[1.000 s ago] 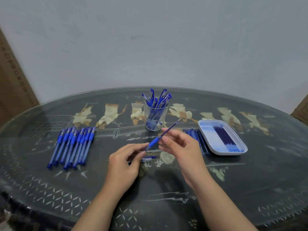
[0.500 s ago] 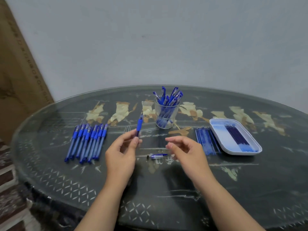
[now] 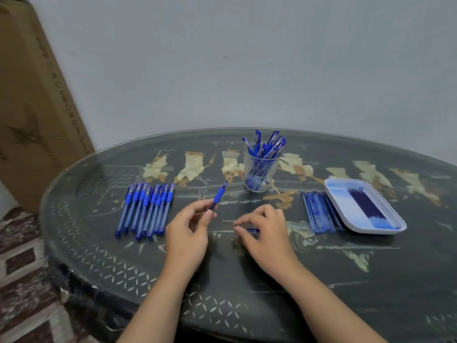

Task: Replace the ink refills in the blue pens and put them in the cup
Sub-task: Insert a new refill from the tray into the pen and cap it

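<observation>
My left hand [image 3: 189,233] pinches the lower end of an uncapped blue pen [image 3: 219,195], whose tip points up and to the right above the table. My right hand [image 3: 265,235] is down on the table, its fingers curled round a small blue pen cap [image 3: 252,230] that shows between them. A clear cup [image 3: 259,173] with several capped blue pens stands behind the hands. Several blue pens [image 3: 146,210] lie in a row at the left.
Loose light-blue refills [image 3: 319,212] lie right of my hands, beside a white tray [image 3: 371,230] that holds dark refills [image 3: 366,205]. A tall cardboard box [image 3: 37,107] leans at the far left. The round glass table's front edge [image 3: 103,283] is close to me.
My right hand let go of the pen and dropped onto the cap on the table. My left hand now holds the pen alone, raised and tilted. The view swung left.
</observation>
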Action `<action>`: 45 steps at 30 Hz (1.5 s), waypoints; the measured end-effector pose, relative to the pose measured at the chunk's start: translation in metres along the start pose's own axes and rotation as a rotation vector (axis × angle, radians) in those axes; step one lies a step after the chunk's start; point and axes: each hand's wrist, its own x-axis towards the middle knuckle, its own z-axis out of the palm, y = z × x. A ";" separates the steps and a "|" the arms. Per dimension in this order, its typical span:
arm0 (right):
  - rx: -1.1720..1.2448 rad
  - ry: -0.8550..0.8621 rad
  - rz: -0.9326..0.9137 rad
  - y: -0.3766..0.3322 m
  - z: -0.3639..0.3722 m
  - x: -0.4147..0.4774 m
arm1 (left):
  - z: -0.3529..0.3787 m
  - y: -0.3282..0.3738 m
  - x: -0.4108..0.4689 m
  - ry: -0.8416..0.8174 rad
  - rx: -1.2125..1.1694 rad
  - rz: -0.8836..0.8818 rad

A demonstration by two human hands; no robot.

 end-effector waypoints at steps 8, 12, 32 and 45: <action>0.891 0.058 0.372 -0.027 -0.073 0.007 | 0.007 0.004 -0.006 -0.173 0.128 0.109; 0.926 0.049 0.386 -0.028 -0.082 0.007 | 0.009 0.008 -0.007 -0.210 0.159 0.143; 0.683 0.006 0.334 -0.016 -0.064 0.006 | 0.017 0.008 -0.010 -0.251 0.189 0.159; 0.640 0.075 0.327 -0.013 -0.064 0.004 | 0.015 0.009 -0.010 -0.259 0.195 0.165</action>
